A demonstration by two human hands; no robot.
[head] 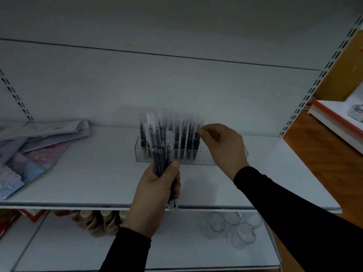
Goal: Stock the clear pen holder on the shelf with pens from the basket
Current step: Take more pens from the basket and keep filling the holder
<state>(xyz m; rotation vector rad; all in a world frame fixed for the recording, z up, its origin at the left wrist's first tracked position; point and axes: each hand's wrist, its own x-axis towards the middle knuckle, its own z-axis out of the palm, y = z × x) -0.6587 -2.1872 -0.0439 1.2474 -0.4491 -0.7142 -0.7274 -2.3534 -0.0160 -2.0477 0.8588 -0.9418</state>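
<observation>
Your left hand (157, 185) grips a bundle of dark pens (160, 154) upright in front of the shelf (88, 173), fingers curled round their lower halves, with the ends poking out below your palm. Your right hand (222, 144) reaches to the right end of the row and pinches the top of a pen (197, 140) that stands in the clear pen holder (206, 160). The holder sits on the white shelf, towards the back and about midway along it, with a row of dark pens standing upright in its left and middle part. The pens are blurred, so you cannot count them. To the left on the same shelf lie some flat coloured packets (29, 150). On the shelf below stand clear cups (231, 226).
</observation>
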